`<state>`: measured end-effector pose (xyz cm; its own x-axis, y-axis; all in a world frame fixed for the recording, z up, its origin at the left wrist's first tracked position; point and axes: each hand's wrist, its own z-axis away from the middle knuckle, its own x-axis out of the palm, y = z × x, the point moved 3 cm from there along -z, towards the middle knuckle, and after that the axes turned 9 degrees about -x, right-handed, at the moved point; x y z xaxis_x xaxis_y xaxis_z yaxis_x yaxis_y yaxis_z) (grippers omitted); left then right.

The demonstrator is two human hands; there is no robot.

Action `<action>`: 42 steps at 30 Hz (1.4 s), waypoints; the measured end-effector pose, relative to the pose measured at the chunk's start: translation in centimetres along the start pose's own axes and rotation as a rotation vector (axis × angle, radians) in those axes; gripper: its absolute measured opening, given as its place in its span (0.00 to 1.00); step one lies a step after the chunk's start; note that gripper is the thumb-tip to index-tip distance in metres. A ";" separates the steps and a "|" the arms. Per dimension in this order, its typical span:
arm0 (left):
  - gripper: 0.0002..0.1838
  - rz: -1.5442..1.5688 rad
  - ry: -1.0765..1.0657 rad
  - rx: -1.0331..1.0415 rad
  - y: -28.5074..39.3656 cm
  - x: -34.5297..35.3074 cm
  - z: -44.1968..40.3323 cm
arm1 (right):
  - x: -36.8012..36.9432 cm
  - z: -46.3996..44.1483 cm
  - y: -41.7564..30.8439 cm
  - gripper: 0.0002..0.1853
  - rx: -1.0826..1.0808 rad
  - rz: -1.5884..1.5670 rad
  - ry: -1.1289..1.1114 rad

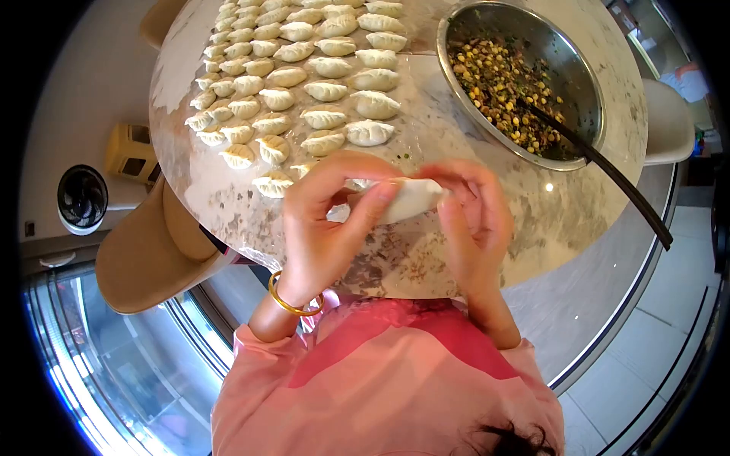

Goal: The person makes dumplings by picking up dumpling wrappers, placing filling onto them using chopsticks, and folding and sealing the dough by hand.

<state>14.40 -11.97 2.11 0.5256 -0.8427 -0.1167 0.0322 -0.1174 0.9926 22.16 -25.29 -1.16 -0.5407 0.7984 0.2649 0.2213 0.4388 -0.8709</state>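
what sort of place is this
Probably a home dining area: beige chairs stand beside a round, stone-patterned table, and rows of dumplings cover part of it.

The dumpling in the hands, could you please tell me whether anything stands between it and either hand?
Nothing visible does: the left hand and the right hand both have fingers on the dumpling. The bowl stands apart from them, beyond the right hand and to its right.
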 end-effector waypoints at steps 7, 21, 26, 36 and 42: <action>0.08 -0.165 -0.139 0.125 1.1 0.9 -1.0 | -0.4 0.0 0.3 0.16 0.336 -0.178 -0.102; 0.09 -0.148 0.078 0.192 -0.5 -0.2 0.0 | 0.9 0.1 0.3 0.13 0.264 -0.135 0.015; 0.08 -0.251 0.075 0.265 -0.1 -0.3 0.2 | 0.6 0.2 0.4 0.11 0.169 0.100 -0.029; 0.04 -0.175 0.059 0.265 0.0 -0.1 -0.2 | 0.9 0.2 0.0 0.11 0.102 0.161 -0.060; 0.06 -0.289 0.033 0.332 -0.4 0.0 -0.6 | 0.9 0.4 -0.4 0.11 0.188 0.344 -0.075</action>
<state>14.89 -11.62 1.75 0.5619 -0.7339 -0.3817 -0.0901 -0.5130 0.8537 21.31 -24.89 -0.75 -0.5205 0.8500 -0.0804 0.2510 0.0623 -0.9660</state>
